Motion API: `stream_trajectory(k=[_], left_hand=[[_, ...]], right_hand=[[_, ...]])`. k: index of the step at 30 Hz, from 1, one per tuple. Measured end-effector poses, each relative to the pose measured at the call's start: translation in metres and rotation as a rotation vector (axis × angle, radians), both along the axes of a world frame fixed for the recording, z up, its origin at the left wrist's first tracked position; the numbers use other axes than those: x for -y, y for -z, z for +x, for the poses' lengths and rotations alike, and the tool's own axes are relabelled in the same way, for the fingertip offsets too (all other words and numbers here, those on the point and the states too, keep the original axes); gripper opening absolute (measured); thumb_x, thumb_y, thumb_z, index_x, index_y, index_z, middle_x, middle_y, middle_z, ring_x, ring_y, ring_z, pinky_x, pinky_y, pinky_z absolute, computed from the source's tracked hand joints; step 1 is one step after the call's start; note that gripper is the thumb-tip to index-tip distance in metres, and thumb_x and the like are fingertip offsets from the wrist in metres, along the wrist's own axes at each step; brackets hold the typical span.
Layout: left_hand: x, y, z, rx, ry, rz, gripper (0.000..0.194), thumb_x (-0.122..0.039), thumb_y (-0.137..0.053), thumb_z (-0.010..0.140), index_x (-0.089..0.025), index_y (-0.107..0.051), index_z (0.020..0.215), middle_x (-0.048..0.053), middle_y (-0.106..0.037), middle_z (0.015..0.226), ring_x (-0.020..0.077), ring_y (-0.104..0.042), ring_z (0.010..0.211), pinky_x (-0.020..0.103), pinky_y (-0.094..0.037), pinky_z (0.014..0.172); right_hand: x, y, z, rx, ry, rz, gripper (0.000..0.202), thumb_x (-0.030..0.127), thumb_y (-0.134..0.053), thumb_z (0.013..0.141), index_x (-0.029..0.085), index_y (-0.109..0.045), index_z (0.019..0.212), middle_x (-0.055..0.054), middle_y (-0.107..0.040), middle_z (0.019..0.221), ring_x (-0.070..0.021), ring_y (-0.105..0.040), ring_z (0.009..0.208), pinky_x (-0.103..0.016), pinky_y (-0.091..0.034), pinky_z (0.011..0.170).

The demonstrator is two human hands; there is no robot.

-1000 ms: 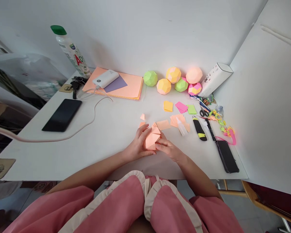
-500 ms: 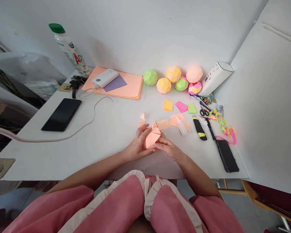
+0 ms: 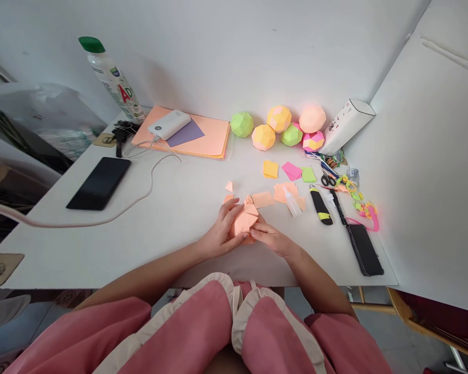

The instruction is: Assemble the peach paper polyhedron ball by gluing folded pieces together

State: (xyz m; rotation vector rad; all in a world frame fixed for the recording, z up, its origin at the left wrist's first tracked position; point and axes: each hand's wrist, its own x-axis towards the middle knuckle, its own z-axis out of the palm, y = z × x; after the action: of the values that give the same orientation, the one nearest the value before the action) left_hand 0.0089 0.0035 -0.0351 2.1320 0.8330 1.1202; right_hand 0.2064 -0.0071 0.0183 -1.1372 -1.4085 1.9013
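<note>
Six finished paper balls (image 3: 277,126) sit by the back wall. A seventh, the orange piece (image 3: 243,223), is only part built, low over the worktop (image 3: 171,218) near its front edge; loose orange units (image 3: 275,195) lie just beyond it. Left hand (image 3: 219,234) cups it from the left, fingers curled round it. Right hand (image 3: 271,239) pinches its lower right edge, forearms converging.

home craft desk: white table (image 3: 171,218), paper balls (image 3: 278,118), scissors (image 3: 328,180), coloured paper stack (image 3: 206,141)
</note>
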Motion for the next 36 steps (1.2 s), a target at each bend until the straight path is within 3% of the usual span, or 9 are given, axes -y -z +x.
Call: stream_trajectory(k=[9, 17, 20, 24, 27, 29, 31, 36], left_hand=[[0.001, -0.001, -0.001, -0.02, 0.007, -0.031, 0.067, -0.035, -0.055, 0.094, -0.03, -0.018, 0.15, 0.018, -0.019, 0.151, 0.0365, -0.023, 0.144, 0.062, -0.033, 0.112], [0.002, -0.003, -0.001, -0.049, 0.014, -0.032, 0.067, -0.037, -0.054, 0.094, -0.029, -0.017, 0.15, 0.019, -0.019, 0.149, 0.0361, -0.023, 0.144, 0.061, -0.035, 0.111], [0.003, -0.005, -0.001, -0.032, 0.023, -0.05, 0.066, -0.036, -0.054, 0.095, -0.03, -0.018, 0.149, 0.018, -0.02, 0.149, 0.0355, -0.022, 0.144, 0.061, -0.034, 0.111], [0.001, -0.007, -0.004, 0.036, 0.013, -0.147, 0.061, -0.037, -0.054, 0.095, -0.03, -0.024, 0.148, 0.016, -0.025, 0.149, 0.0334, -0.025, 0.143, 0.059, -0.033, 0.113], [-0.002, -0.011, -0.009, 0.157, 0.017, -0.349, 0.057, -0.042, -0.054, 0.094, -0.029, -0.033, 0.145, 0.014, -0.032, 0.15, 0.0324, -0.031, 0.142, 0.056, -0.033, 0.114], [-0.005, -0.013, -0.011, 0.311, 0.086, -0.55, 0.056, -0.048, -0.053, 0.092, -0.029, -0.037, 0.143, 0.012, -0.039, 0.148, 0.0325, -0.04, 0.137, 0.053, -0.04, 0.11], [-0.006, -0.016, -0.013, 0.477, 0.192, -0.739, 0.058, -0.053, -0.053, 0.09, -0.029, -0.04, 0.142, 0.011, -0.047, 0.144, 0.0325, -0.051, 0.128, 0.051, -0.048, 0.101], [-0.007, -0.024, -0.011, 0.63, 0.323, -0.977, 0.067, -0.061, -0.056, 0.082, -0.022, -0.052, 0.136, 0.014, -0.056, 0.137, 0.0369, -0.056, 0.124, 0.051, -0.05, 0.096]], right_hand=[[0.0, 0.003, 0.001, -0.02, -0.015, -0.094, 0.046, 0.059, -0.067, 0.078, 0.024, -0.074, 0.107, -0.006, -0.063, 0.13, -0.0282, -0.053, 0.126, -0.047, -0.038, 0.111], [0.001, 0.003, 0.0, -0.024, 0.006, -0.133, 0.035, 0.051, -0.068, 0.079, 0.022, -0.074, 0.097, -0.005, -0.069, 0.115, -0.0274, -0.056, 0.121, -0.047, -0.038, 0.109], [0.001, 0.003, 0.0, -0.013, 0.026, -0.114, 0.03, 0.049, -0.067, 0.08, 0.023, -0.074, 0.092, -0.005, -0.066, 0.121, -0.0272, -0.055, 0.121, -0.045, -0.041, 0.106], [0.005, 0.002, 0.0, 0.009, 0.105, 0.039, 0.03, 0.05, -0.063, 0.083, 0.024, -0.073, 0.093, -0.003, -0.047, 0.146, -0.0266, -0.049, 0.13, -0.041, -0.044, 0.104], [0.01, -0.004, 0.001, 0.11, 0.202, 0.288, 0.027, 0.048, -0.058, 0.089, 0.027, -0.072, 0.1, -0.002, -0.039, 0.153, -0.0259, -0.036, 0.142, -0.042, -0.037, 0.113], [0.013, -0.009, 0.001, 0.163, 0.328, 0.51, 0.027, 0.045, -0.054, 0.092, 0.027, -0.073, 0.094, -0.005, -0.046, 0.147, -0.0258, -0.04, 0.138, -0.044, -0.035, 0.114], [0.016, -0.013, 0.001, 0.174, 0.443, 0.683, 0.029, 0.042, -0.051, 0.094, 0.026, -0.073, 0.085, -0.009, -0.057, 0.131, -0.0255, -0.051, 0.126, -0.046, -0.04, 0.109], [0.021, -0.015, 0.002, 0.127, 0.557, 0.829, 0.029, 0.036, -0.049, 0.094, 0.025, -0.071, 0.078, -0.01, -0.066, 0.096, -0.0244, -0.062, 0.096, -0.045, -0.052, 0.085]])
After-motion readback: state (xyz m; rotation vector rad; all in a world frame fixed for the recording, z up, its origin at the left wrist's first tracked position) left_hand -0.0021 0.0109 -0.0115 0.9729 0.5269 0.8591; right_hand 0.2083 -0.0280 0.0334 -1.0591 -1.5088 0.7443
